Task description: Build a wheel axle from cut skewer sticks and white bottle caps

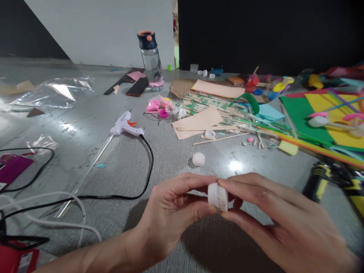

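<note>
Gray tabletop (pixel 170 159) lies beneath the left hand (pixel 170 206) and right hand (pixel 275 208), which, fingers part-curled, pinch apparently paired white bottle caps (pixel 218 197) from either side, axis running left to right; a loose white cap (pixel 198 159) lies just beyond, nearer the left hand.

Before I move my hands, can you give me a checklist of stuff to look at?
1. Left hand holding the caps: ok, fingertips on them.
2. Right hand holding them too: ok.
3. Glue gun away from your fingers: ok, lying apart from them.
4. Glue gun cool: cannot tell.
5. Loose cap in sight: ok, just beyond your hands.
6. Table tidy: not ok, sticks and paper are scattered.
</note>
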Demonstrator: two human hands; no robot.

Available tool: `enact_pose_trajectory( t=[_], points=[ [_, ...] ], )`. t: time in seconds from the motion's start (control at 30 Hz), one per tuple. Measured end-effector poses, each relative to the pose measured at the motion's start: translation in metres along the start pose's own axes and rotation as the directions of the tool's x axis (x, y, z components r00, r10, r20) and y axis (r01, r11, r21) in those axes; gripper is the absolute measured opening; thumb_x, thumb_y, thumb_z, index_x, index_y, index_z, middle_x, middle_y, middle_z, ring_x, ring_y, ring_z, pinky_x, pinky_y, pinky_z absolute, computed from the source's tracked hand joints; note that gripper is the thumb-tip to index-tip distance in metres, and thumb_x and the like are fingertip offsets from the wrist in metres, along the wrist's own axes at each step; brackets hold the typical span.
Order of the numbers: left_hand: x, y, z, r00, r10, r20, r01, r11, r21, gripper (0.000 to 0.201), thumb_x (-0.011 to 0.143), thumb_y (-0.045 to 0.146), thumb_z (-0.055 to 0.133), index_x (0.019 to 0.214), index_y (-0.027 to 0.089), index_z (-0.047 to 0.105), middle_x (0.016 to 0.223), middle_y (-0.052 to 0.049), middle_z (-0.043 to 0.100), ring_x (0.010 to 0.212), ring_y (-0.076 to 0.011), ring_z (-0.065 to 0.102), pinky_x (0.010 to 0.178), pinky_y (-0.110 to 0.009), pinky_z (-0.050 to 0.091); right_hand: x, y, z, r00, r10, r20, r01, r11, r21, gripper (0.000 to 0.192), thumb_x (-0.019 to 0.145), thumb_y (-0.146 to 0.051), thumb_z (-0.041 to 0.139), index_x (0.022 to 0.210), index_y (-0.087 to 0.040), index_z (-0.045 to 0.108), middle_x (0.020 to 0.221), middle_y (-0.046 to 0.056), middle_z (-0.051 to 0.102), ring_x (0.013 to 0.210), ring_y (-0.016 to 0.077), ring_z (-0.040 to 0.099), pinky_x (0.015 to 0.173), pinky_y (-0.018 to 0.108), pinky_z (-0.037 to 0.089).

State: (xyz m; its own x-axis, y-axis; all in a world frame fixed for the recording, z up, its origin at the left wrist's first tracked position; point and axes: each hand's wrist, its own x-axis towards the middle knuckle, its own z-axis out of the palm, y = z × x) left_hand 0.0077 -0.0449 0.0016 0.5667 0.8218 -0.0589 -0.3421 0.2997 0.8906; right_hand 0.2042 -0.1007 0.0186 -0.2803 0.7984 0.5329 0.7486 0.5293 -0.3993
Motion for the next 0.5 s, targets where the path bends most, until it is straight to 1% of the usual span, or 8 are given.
enact_pose_trajectory(
  t=[0.13, 0.37, 0.5],
  points=[
    [0.0018, 0.0012, 0.001, 1.0, -0.005, 0.007, 0.005, 1.0, -0.015, 0.035, 0.078, 0.003, 0.08, 0.104, 0.027, 0.08, 0.099, 0.002, 0.078, 0.09, -0.0085, 0.074, 0.08, -0.011, 0.058, -0.0003, -0.0007, -0.0001, 1.0, 0.003, -0.002, -0.003, 1.0, 0.003, 0.02, 0.104, -0.025, 0.055, 0.121, -0.018, 0.062, 0.112, 0.001, 0.07, 0.104, 0.007, 0.066, 0.099, 0.011, 0.048],
    [0.0017, 0.0035, 0.0026, 1.0, -0.025, -0.001, 0.025, 0.999, -0.033, 0.034, 0.077, 0.002, 0.08, 0.102, 0.025, 0.081, 0.098, 0.001, 0.078, 0.088, -0.009, 0.074, 0.078, -0.011, 0.059, 0.0007, 0.0004, -0.0008, 1.0, -0.013, -0.003, 0.013, 1.0, -0.017, 0.02, 0.103, -0.026, 0.056, 0.121, -0.019, 0.061, 0.11, 0.0, 0.07, 0.101, 0.0072, 0.067, 0.095, 0.012, 0.052],
    [0.0023, 0.0049, 0.0023, 0.999, -0.041, 0.009, 0.041, 0.999, -0.03, 0.034, 0.077, 0.003, 0.08, 0.102, 0.026, 0.081, 0.098, 0.001, 0.078, 0.088, -0.009, 0.075, 0.08, -0.012, 0.059, 0.0002, 0.0002, -0.0013, 1.0, -0.009, 0.011, 0.009, 1.0, -0.021, 0.02, 0.104, -0.025, 0.054, 0.122, -0.019, 0.06, 0.112, 0.001, 0.07, 0.102, 0.0091, 0.068, 0.093, 0.015, 0.055]
  ],
)
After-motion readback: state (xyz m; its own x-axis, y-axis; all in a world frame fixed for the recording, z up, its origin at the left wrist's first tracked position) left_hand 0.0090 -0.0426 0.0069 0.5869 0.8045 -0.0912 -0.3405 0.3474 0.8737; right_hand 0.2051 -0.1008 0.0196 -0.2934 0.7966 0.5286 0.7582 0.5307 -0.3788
